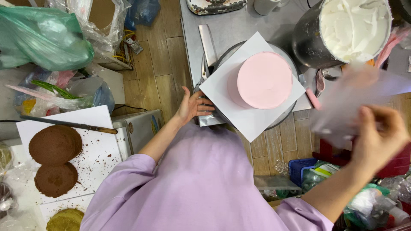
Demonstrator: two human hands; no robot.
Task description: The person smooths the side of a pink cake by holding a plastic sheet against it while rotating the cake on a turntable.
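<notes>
A round cake with smooth pink icing (264,79) stands on a white square board (250,117), which rests on a metal turntable (222,55). My left hand (193,105) is open with its fingers at the turntable's near left edge. My right hand (379,134) is raised at the right and grips a blurred, translucent piping bag (349,100) with a pink tip (313,99) close to the cake's right side.
A metal bowl of white cream (351,25) sits behind the cake on the steel table (239,23). At the left, two round chocolate sponge layers (55,145) lie on a white board (92,124) beside a long knife (68,124). Plastic bags (43,38) and a blue crate (302,167) crowd the floor.
</notes>
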